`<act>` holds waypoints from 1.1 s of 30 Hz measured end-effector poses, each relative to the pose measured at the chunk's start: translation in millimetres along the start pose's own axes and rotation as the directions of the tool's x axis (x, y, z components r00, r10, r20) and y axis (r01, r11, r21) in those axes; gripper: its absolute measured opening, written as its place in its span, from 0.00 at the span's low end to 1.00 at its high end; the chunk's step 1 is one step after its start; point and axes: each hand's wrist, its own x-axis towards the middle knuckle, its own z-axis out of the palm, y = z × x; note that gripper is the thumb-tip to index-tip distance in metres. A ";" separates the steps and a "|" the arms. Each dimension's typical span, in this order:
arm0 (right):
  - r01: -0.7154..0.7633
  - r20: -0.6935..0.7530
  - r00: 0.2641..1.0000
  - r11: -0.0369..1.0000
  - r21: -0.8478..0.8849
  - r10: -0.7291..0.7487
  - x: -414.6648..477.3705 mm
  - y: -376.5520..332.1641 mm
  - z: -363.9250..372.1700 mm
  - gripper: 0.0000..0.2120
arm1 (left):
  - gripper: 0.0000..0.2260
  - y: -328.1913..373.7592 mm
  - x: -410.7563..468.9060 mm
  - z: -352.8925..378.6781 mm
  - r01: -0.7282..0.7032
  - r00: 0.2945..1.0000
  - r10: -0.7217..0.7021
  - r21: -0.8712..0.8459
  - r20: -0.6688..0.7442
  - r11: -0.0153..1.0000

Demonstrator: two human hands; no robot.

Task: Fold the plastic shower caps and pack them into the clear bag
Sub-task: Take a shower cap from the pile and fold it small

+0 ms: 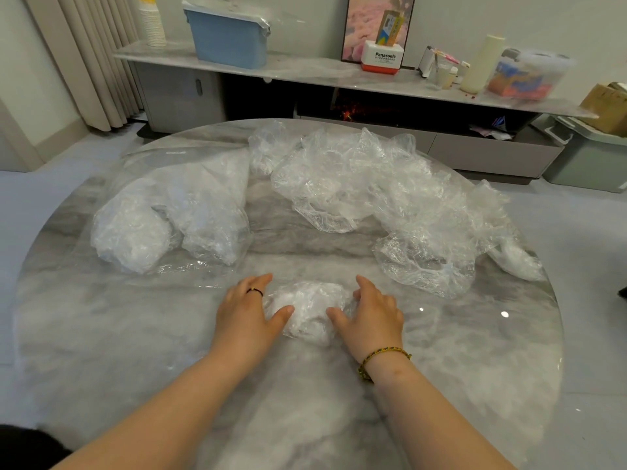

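A folded, bunched shower cap [307, 308] lies on the round marble table [135, 334] near its front middle. My left hand [246, 307] presses on the cap's left side, fingers fairly straight and thumb on the plastic. On the cap's right side rests my right hand [371, 312], its thumb touching the bundle and its fingers spread. The clear bag [169, 215] lies at the left of the table with several folded caps inside. A heap of loose crumpled shower caps [390, 198] covers the back and right of the table.
Behind the table runs a low cabinet [305, 72] carrying a blue bin [229, 39], a white Panasonic box [381, 57], a cream roll [481, 64] and a plastic container [529, 74]. A green-grey crate [590, 157] stands on the floor at the right.
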 end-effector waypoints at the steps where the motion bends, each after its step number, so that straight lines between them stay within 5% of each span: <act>1: -0.012 0.030 0.999 1.000 -0.028 0.013 0.3 -0.3 -0.8 0.32 | 0.29 -0.9 4.1 -0.5 0.051 0.997 -0.056 0.086 0.061 0.995; 5: 0.010 0.060 0.998 1.000 -0.008 -0.009 -1.2 -2.4 0.4 0.28 | 0.23 0.6 13.6 -6.3 0.137 0.963 -0.169 0.160 0.210 0.978; 9: 0.067 0.057 0.995 0.969 0.239 -0.083 -4.7 -7.0 -4.0 0.28 | 0.17 1.6 15.9 -15.6 0.313 0.910 -0.196 -0.295 0.364 0.903; 13: -0.057 0.170 0.980 0.663 0.746 -0.107 -9.2 -16.1 -18.5 0.37 | 0.11 11.0 5.2 -46.3 0.329 0.891 -0.047 -0.572 0.451 0.751; 18: -0.286 0.368 0.893 0.305 0.908 -0.260 -18.2 -24.6 -8.2 0.51 | 0.11 13.7 -5.5 -83.0 0.302 0.876 0.089 -0.682 0.475 0.666; 24: -0.343 0.379 0.740 0.173 0.923 -0.555 -34.5 -43.5 3.1 0.46 | 0.12 -1.0 -13.1 -111.7 0.272 0.883 0.100 -0.673 0.459 0.688; 27: -0.375 0.387 0.806 0.119 0.919 -0.449 -35.4 -61.5 4.2 0.43 | 0.10 -10.2 -11.1 -119.3 0.271 0.901 0.052 -0.654 0.430 0.706; 30: -0.379 0.368 0.899 0.000 0.925 -0.236 -28.3 -82.9 5.3 0.17 | 0.04 -21.7 -2.8 -131.7 0.256 0.928 -0.022 -0.592 0.372 0.765; 31: -0.374 0.362 0.916 -0.046 0.926 -0.174 -25.7 -91.0 2.2 0.08 | 0.02 -25.8 1.8 -135.7 0.243 0.949 -0.080 -0.545 0.305 0.803; 33: -0.355 0.350 0.934 -0.114 0.928 -0.068 -16.0 -110.4 -1.4 0.07 | 0.08 -41.0 16.0 -143.0 0.175 0.984 -0.173 -0.348 0.039 0.921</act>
